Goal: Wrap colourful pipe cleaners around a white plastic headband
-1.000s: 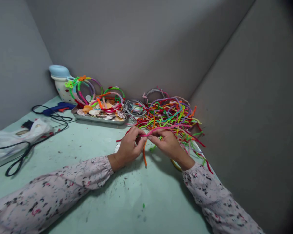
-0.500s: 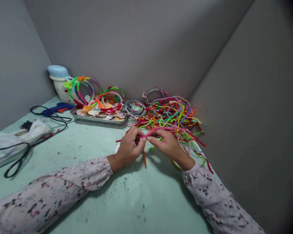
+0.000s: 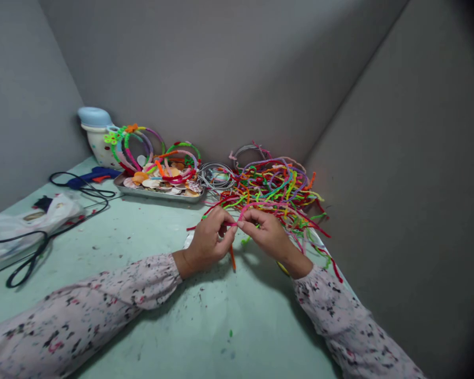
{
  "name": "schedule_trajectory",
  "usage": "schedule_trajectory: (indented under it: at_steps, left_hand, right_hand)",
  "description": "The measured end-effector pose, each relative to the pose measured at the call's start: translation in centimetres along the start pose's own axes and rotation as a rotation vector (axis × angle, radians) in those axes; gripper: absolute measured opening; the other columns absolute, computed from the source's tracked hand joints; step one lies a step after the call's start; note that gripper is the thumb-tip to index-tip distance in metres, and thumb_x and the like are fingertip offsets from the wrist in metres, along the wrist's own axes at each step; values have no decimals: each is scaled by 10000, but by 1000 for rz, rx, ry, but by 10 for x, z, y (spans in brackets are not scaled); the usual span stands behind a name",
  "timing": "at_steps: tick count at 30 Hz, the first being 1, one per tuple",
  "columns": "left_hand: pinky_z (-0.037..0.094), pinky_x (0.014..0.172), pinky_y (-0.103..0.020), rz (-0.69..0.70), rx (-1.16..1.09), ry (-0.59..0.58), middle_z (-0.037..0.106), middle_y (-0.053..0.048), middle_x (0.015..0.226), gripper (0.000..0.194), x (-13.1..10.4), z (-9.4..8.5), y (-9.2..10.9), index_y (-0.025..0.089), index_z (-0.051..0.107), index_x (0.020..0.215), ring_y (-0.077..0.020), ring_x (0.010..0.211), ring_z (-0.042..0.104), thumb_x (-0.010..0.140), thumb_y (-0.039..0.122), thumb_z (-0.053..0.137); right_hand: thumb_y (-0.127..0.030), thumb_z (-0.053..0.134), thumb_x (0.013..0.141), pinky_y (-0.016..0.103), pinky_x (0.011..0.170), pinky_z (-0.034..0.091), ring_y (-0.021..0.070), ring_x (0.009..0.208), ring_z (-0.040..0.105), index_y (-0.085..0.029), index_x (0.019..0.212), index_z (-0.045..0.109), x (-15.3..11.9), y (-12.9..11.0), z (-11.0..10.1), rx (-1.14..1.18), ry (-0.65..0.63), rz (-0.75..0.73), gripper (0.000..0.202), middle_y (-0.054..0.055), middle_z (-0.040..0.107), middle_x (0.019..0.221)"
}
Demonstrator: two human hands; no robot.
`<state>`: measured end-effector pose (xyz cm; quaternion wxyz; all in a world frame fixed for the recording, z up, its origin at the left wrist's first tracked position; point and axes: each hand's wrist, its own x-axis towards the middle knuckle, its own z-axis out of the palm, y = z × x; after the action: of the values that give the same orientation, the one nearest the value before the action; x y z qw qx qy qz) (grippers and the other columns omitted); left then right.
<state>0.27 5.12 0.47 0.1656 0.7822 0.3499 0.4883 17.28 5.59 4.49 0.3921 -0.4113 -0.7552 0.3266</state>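
Observation:
My left hand has its fingers curled on a pink pipe cleaner, near the middle of the view. My right hand pinches the same piece between thumb and forefinger, its tips almost touching the left fingertips. From there the pink strand arches back over the right hand. A red end sticks out left of the left hand; whether it joins the pink one I cannot tell. Below the fingers an orange pipe cleaner shows. Behind both hands spreads a tangled pile of coloured pipe cleaners.
A metal tray of shells carries several fuzzy coloured hoops. Coiled grey wire lies beside it. Further left are a blue-lidded container, a blue tool, a black cable and a plastic bag. Grey walls enclose the table.
The left thumb has dropped slightly away from the forefinger. Both hands stay in nearly the same place, with the pink pipe cleaner still between them.

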Motion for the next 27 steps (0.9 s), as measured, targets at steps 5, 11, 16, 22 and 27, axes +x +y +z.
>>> schedule_trajectory:
  at_steps: [5, 11, 16, 22, 27]
  left_hand:
    - [442, 699, -310, 6, -5, -14, 543, -42, 859, 66, 1, 0, 0, 187, 522, 928, -164, 774, 524, 873, 198, 489]
    - [430, 684, -304, -2, -2, -9, 549, -40, 850, 54, 1, 0, 1, 188, 529, 913, -163, 766, 521, 881, 217, 496]
    - [412, 694, -298, -65, -9, 40, 527, -29, 827, 67, 2, 1, 0, 184, 522, 875, -157, 764, 497, 901, 231, 482]
    - [400, 672, -281, -152, -37, 108, 521, -22, 828, 94, 2, 2, -2, 187, 529, 876, -153, 759, 491, 908, 256, 473]
    - [405, 684, -281, -134, -35, 105, 526, -22, 835, 73, 1, 3, -1, 188, 528, 880, -149, 764, 496, 905, 237, 480]
  right_hand:
    - [-306, 573, 814, 226, 566, 343, 104, 603, 423, -183, 682, 539, 1, 3, -3, 33, -11, 39, 184, -38, 479, 641]
    - [-298, 575, 822, 228, 586, 365, 105, 615, 450, -183, 686, 541, 1, 6, -2, 47, -22, 23, 182, -37, 502, 650]
    - [-284, 583, 845, 257, 663, 432, 132, 701, 535, -191, 784, 580, -1, 7, 2, -65, 79, -69, 111, -5, 585, 746]
    - [-231, 611, 844, 380, 842, 467, 208, 929, 586, -231, 919, 620, -7, 13, 9, -395, 297, -405, 76, 56, 642, 921]
    - [-191, 594, 857, 387, 823, 477, 209, 915, 609, -265, 979, 645, -10, 20, 14, -545, 338, -510, 152, 55, 667, 946]
